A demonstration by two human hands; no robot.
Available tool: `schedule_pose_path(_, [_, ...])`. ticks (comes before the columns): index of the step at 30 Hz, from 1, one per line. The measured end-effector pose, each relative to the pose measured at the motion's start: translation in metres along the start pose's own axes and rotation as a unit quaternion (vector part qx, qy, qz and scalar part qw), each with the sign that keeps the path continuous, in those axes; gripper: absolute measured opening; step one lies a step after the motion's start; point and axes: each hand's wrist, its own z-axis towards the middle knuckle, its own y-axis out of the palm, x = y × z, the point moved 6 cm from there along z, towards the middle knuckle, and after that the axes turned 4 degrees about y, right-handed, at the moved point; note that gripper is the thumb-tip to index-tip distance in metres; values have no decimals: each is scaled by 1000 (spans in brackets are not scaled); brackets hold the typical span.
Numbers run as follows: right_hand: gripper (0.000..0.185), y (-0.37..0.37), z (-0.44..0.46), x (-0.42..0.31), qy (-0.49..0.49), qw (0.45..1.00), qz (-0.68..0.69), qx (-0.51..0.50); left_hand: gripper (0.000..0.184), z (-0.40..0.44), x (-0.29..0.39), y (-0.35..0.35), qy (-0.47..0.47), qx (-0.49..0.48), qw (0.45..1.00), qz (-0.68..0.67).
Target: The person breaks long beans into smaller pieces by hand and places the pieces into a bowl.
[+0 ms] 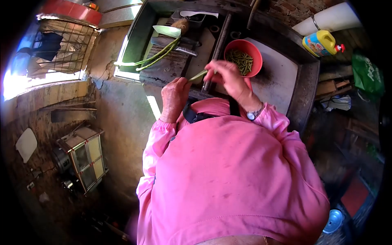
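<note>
A short length of green bean spans the gap between my two hands. My left hand is closed on its lower end, in front of the sink counter. At its upper end are the bent, slightly blurred fingers of my right hand, pinching it. Just beyond my right hand stands a red bowl holding many short green bean pieces. A few long green beans lie on the counter ahead and to the left, across a knife.
A cleaver-like blade, a brown root-like item and a clear tray sit at the back left. A divider bar separates the two basins. A yellow detergent bottle stands on the right rim, near a green bag.
</note>
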Motion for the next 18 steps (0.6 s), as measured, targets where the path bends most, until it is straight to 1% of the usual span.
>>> schedule_pose_path(1, [29, -20, 11, -6, -19, 997, 78, 13, 16, -3, -5, 1, 2, 3, 1000, 21])
schedule_pose_path(2, [28, -45, 22, -13, -37, 987, 155, 25, 16, -5, -9, -1, -16, -2, 1000, 18])
schedule_pose_path(3, [28, -71, 31, -18, -42, 987, 147, 45, 15, -8, -14, -5, -33, -8, 999, 14])
schedule_pose_path(4, [27, -78, 32, -28, -47, 987, 140, 66, 15, -10, -17, -8, -51, -14, 999, 11])
schedule_pose_path(5, [29, -81, 25, -33, -38, 994, 54, 83, 14, -10, -16, -11, -37, -15, 999, 21])
schedule_pose_path(8, [31, -55, 19, -24, 14, 995, -100, 14, 12, -2, -4, -12, 17, 0, 999, 30])
schedule_pose_path(9, [32, -40, 13, -20, 14, 990, -138, -18, 11, 0, -1, -8, 41, -10, 998, 52])
schedule_pose_path(10, [35, -27, 10, -12, 34, 986, -158, -45, 10, 3, 2, -4, 62, -19, 995, 75])
schedule_pose_path(12, [38, -7, 8, 11, 59, 983, -143, -94, 7, 6, 9, 2, 89, -33, 989, 114])
schedule_pose_path(15, [37, 22, -7, 14, 140, 962, -172, -162, 6, 11, 16, 2, 110, -69, 979, 158])
schedule_pose_path(18, [33, 23, -3, 28, 165, 958, -147, -183, 6, 17, 17, -1, 112, -52, 981, 149])
